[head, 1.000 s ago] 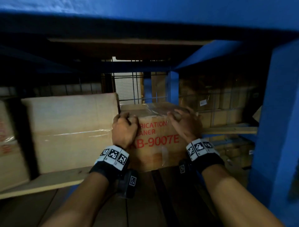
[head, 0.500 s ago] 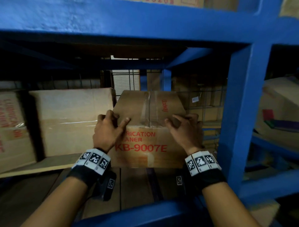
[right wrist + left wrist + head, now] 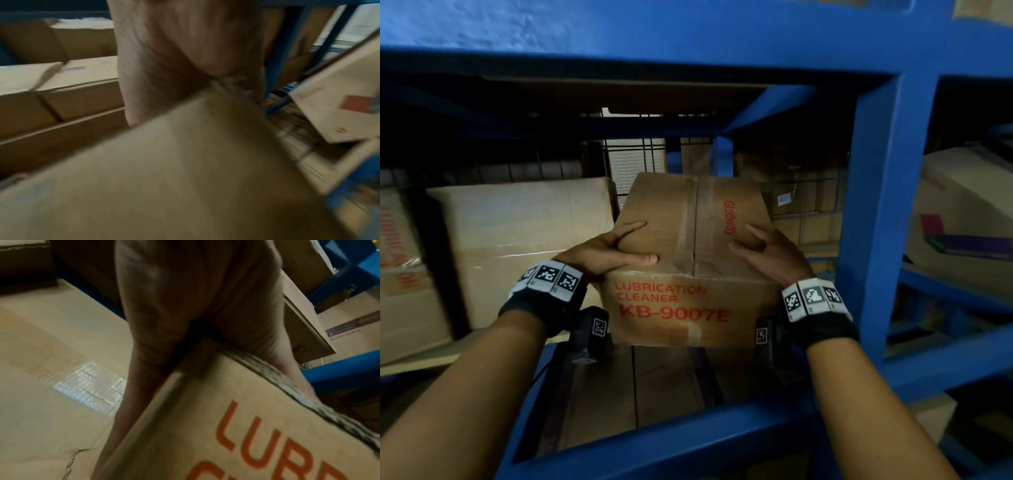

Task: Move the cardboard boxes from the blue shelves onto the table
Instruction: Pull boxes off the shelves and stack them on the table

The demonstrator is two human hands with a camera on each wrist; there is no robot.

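Two hands on one carton, at its near top corners.
The lubrication-cleaner box [image 3: 690, 270] sat on the blue shelf [image 3: 873, 219], straight ahead, long axis front to back; left hand [image 3: 604, 253] and right hand [image 3: 768, 255] clamped it equally near.

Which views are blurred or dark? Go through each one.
Head view: dim, shelf recess nearly black, left edge smeared, print on the box readable. Left wrist view: soft, glare on tape of the neighbouring carton. Right wrist view: heavy motion blur, worst at the right.
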